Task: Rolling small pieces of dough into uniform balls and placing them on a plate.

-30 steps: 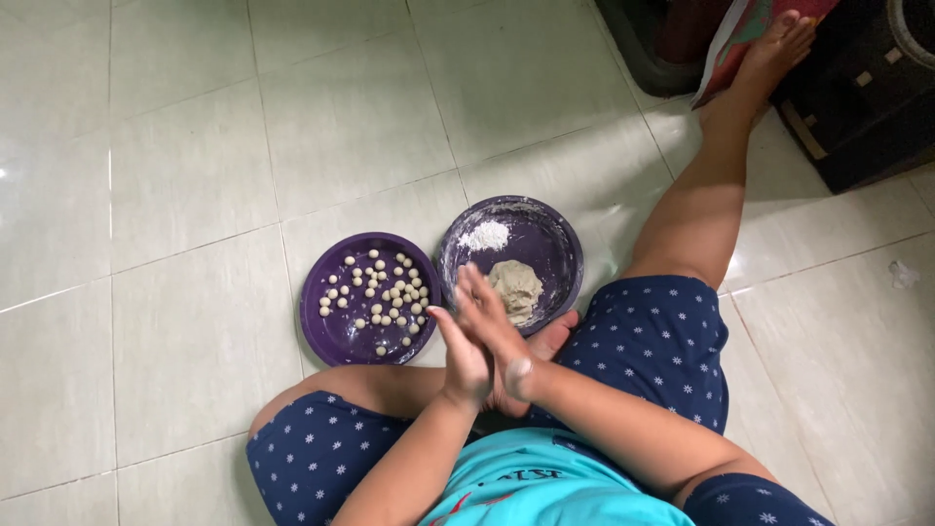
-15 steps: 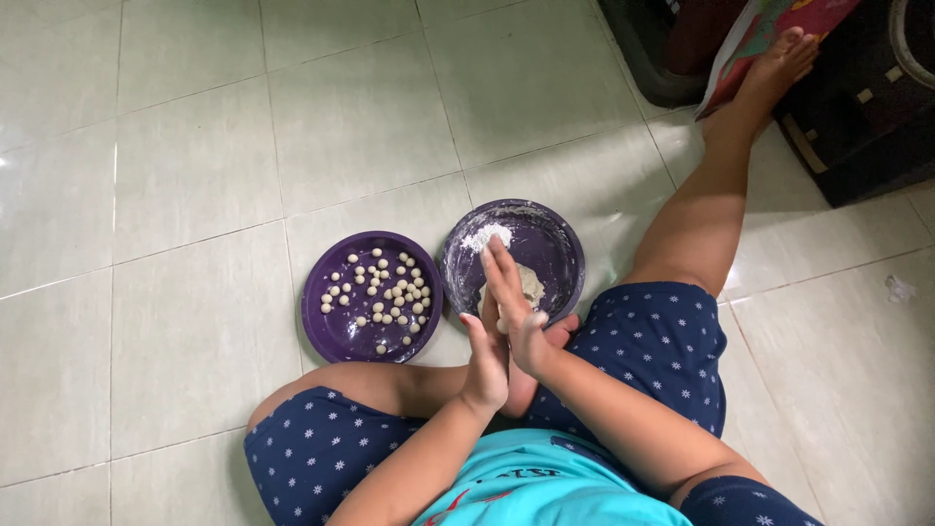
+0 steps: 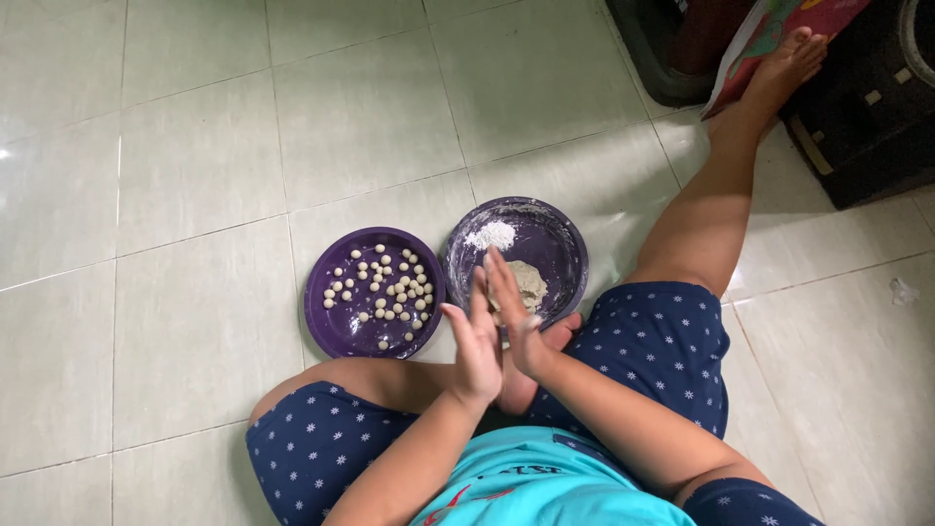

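Above round purple bowl (image 3: 560, 234), flat pressed palms (image 3: 495, 336).

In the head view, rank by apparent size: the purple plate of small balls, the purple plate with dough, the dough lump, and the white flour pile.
1. purple plate of small balls and purple plate with dough: look about alike, not ranked.
2. dough lump, partly hidden behind the right hand.
3. white flour pile.
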